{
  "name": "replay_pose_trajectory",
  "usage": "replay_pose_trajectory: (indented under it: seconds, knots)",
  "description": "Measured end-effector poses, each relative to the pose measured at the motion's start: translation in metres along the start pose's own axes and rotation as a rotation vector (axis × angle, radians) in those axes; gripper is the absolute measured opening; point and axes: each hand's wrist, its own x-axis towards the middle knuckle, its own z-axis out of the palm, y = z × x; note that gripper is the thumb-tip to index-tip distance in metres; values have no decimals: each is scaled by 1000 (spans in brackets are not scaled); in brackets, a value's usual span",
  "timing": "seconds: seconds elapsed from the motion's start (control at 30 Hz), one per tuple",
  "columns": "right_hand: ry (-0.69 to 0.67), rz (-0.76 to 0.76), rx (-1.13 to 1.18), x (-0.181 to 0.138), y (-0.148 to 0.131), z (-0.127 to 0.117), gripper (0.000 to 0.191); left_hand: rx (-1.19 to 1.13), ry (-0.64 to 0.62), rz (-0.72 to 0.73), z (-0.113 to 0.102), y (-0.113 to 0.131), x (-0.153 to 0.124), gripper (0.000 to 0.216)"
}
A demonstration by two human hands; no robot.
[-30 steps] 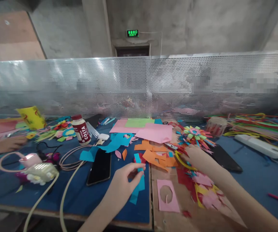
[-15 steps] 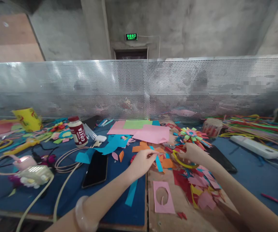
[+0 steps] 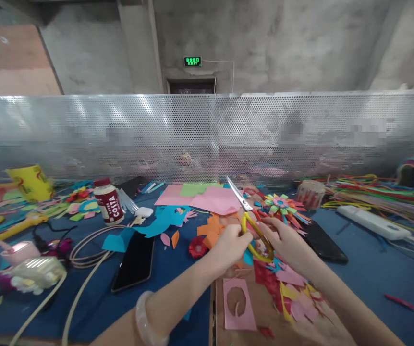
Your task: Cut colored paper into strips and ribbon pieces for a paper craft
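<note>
A pair of scissors [image 3: 245, 204] with yellow handles is held up between my hands, blades closed or nearly so, tips pointing up and left. My left hand [image 3: 230, 245] is closed at the left handle loop. Fingers of my right hand [image 3: 281, 238] curl round the right side of the handles. Some blue paper [image 3: 248, 258] shows just below my left hand; whether that hand also grips it is hidden. Orange paper pieces [image 3: 212, 230] lie behind the left hand, and a red paper flower [image 3: 197, 247] sits left of it. A multicoloured paper flower [image 3: 282, 204] lies beyond my right hand.
Pink paper with an oval hole [image 3: 238, 315] lies in front on bare wood. Scraps [image 3: 302, 305] are heaped right of it. Phones [image 3: 135, 262] [image 3: 324, 242] flank the work area. A bottle [image 3: 108, 204], cables [image 3: 88, 278] and a power strip [image 3: 372, 222] stand farther out. A perforated metal screen [image 3: 192, 139] closes the back.
The scissors have been raised and turned so their blades point up and away. My left hand has moved right to the handles; the blue strip it pinched is now mostly out of sight.
</note>
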Motion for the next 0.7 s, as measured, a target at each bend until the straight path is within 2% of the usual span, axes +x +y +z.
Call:
replay_pose_trajectory:
  seconds: [0.17,0.3,0.4,0.5,0.7]
  knots:
    - [83,-258,-168,-8,-4,5,44,96,-35,-3,-21,19,-21,15]
    - [101,-403,-196,-4,-8,-2,51,177,-37,59,-36,31,-36,20]
    - [118,-491,-202,1,-13,-6,62,184,-75,54,-44,36,-46,18]
    - [89,-500,-155,2,-16,-4,67,224,-98,51,-46,40,-53,20]
    - [-5,-361,46,-1,-14,5,63,509,-34,150,-39,52,-59,22]
